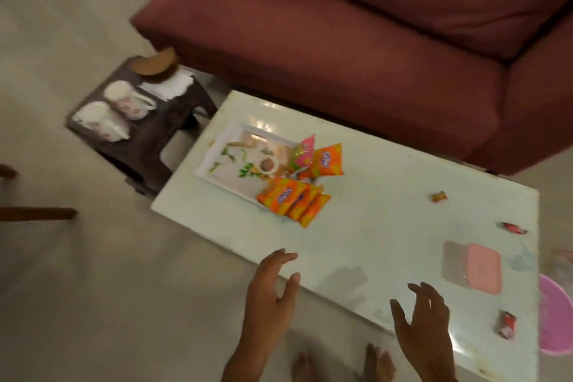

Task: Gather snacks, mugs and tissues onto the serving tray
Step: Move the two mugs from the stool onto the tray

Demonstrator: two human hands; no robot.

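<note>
A white serving tray (223, 164) with a leaf print lies on the pale coffee table (372, 226). Orange snack packets (294, 198) overhang its near corner; another orange packet (325, 161) and a pink one (305, 149) rest at its right end. Two floral mugs (124, 102) (99, 121) and white tissues (173, 85) sit on a dark stool (161, 146) left of the table. My left hand (269, 288) hovers open at the table's near edge. My right hand (424, 322) is open too, over the near edge further right.
A maroon sofa (372, 40) stands behind the table. Loose sweets (438, 196) (297, 228) (507, 324) and a pink box (474, 267) lie on the table's right part. A pink plastic object (555, 316) is beyond the right edge. Wooden furniture legs (37, 213) show at far left.
</note>
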